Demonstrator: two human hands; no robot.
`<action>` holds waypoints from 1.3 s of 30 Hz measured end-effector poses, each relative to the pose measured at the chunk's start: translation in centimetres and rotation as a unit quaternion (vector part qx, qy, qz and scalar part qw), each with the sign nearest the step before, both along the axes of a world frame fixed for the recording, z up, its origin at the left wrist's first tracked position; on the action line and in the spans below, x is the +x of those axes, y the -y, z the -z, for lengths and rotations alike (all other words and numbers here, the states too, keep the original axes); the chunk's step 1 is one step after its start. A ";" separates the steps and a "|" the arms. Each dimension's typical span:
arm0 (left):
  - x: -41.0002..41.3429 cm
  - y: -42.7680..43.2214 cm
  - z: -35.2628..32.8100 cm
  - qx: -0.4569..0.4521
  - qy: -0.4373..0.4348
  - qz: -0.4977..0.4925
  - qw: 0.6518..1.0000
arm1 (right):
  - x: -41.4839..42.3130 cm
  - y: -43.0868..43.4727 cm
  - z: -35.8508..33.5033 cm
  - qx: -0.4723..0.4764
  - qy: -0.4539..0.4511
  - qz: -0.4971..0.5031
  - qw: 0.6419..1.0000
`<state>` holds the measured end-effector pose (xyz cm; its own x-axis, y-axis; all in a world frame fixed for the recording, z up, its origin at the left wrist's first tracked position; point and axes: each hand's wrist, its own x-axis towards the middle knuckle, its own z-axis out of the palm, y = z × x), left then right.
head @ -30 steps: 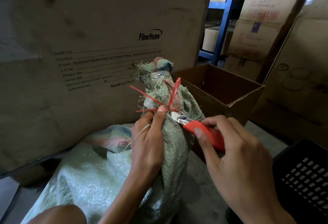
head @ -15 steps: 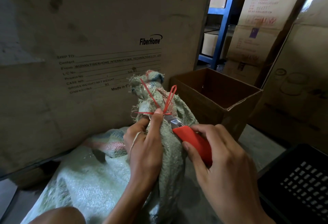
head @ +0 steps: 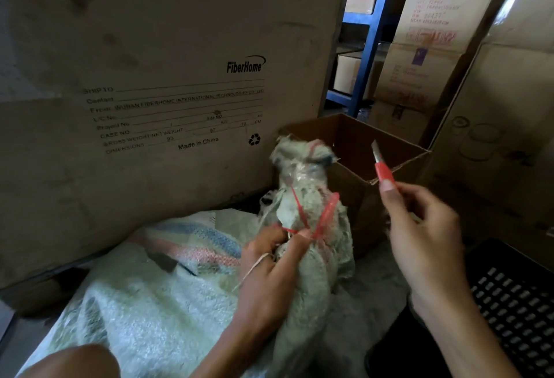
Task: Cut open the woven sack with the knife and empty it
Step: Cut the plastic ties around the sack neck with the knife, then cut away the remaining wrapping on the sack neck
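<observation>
Currently, at far left, the wooden crate [head: 150,78] stands shut, so its contents are hidden. Against it lies the woven sack [head: 144,302], its body slumped on the floor, bulging and unopened. My left hand [head: 269,266] grips the gathered neck of the sack, fingers curled tight round it, just below the red tie [head: 325,219]. The tie is wound round the neck, and I cannot tell whether it is severed. Right of the neck stands the cardboard box [head: 359,138], flaps open. Its inner walls in view show no contents, and its floor is hidden. In front of the box, the knife [head: 382,168] is held clear of the sack, blade extended and pointing up. My right hand [head: 425,234] pinches the red handle between thumb and fingers. At far right, the black basket [head: 515,302] shows only its perforated wall, and I cannot see what it holds.

Step in hand, by my judgement: opening the neck. Emptying has not begun. The next move calls for:
- bringing the blade to the tie or to the fabric above the left-hand fingers;
- cutting away from those fingers;
- holding the neck taut.
</observation>
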<state>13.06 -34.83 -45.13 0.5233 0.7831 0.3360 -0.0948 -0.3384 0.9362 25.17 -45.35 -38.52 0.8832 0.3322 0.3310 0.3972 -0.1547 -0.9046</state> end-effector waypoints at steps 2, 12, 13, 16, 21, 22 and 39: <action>-0.2 0.2 -0.1 0.037 0.000 0.033 0.999 | 0.2 -0.6 0.6 0.025 -0.065 -0.013 0.997; -0.3 -1.8 -2.1 -0.172 0.168 0.172 0.955 | -0.4 -0.1 0.6 0.092 -0.128 -0.081 0.984; -0.6 -2.3 -2.4 -0.170 0.159 0.165 0.958 | -0.4 -0.1 0.7 0.092 -0.129 -0.085 0.984; -1.3 -3.3 -3.5 -0.097 0.078 0.143 0.982 | -0.6 -0.1 0.9 0.090 -0.131 -0.111 0.981; -1.8 -3.3 -4.4 0.097 -0.083 -0.009 0.992 | -2.0 -0.4 0.4 0.051 -0.093 -0.152 0.983; -1.8 -3.1 -4.6 0.103 -0.096 -0.037 0.989 | -2.5 -0.5 0.3 0.033 -0.079 -0.156 0.984; -3.2 -4.5 -4.8 -0.327 0.089 0.220 0.915 | -4.8 -0.7 -0.5 -0.030 -0.091 -0.280 0.955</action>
<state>9.86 -30.30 -40.30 0.8186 0.5740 -0.0190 -0.2569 0.3956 0.8818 20.37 -44.67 -38.02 0.6034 0.7824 0.1541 0.2692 -0.0179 -0.9629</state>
